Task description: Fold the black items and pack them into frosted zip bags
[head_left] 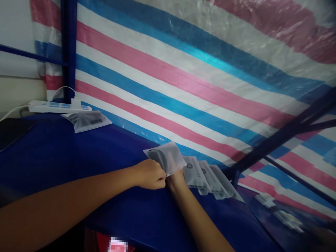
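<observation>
A frosted plastic bag with something dark inside is held up over the blue table, tilted. My left hand is closed in a fist on its lower left edge. My right hand is at the bag's lower edge, mostly behind it; its fingers show only faintly through the plastic and appear to hold the bag. Just to the right, several similar frosted bags with dark printing lie overlapped in a row.
Another frosted bag with a dark item lies at the far left, in front of a white power strip. A black flat object sits at the left edge. Striped plastic sheeting hangs behind the blue table. Blurred white items lie at right.
</observation>
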`<move>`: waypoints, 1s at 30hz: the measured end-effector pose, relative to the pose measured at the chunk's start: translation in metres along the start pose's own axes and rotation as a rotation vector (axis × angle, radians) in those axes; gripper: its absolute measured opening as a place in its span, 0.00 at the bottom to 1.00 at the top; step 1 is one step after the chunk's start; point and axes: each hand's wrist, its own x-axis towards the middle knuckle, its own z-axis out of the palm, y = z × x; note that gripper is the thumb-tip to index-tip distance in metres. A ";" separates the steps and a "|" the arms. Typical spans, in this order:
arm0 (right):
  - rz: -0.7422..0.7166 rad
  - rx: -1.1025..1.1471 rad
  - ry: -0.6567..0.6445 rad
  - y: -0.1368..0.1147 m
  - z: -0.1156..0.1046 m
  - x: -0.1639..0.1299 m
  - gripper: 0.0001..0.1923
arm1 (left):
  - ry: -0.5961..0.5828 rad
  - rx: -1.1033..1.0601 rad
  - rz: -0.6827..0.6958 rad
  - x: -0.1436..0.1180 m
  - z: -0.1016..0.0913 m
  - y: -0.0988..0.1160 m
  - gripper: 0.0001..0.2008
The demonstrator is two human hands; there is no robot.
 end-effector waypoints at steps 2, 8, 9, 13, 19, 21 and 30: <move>-0.022 0.000 0.015 -0.002 0.001 -0.001 0.15 | 0.001 -0.017 0.005 -0.001 0.000 -0.002 0.09; 0.023 0.066 -0.040 -0.001 0.001 0.003 0.14 | -0.029 -0.031 -0.020 -0.001 -0.003 -0.006 0.10; 0.042 0.075 -0.053 0.001 0.001 0.004 0.14 | -0.037 -0.033 -0.031 -0.001 -0.004 -0.007 0.10; 0.066 0.102 -0.083 0.004 0.000 0.009 0.15 | -0.050 -0.024 -0.061 -0.001 -0.010 -0.011 0.10; 0.060 0.104 -0.005 0.007 -0.002 0.010 0.15 | -0.072 0.024 -0.033 -0.001 -0.014 -0.010 0.12; 0.049 0.083 0.010 0.008 -0.003 0.011 0.15 | -0.076 0.015 -0.028 -0.001 -0.012 -0.010 0.12; 0.227 0.070 -0.001 0.009 -0.012 0.015 0.22 | -0.078 -0.027 -0.077 -0.002 -0.011 -0.015 0.10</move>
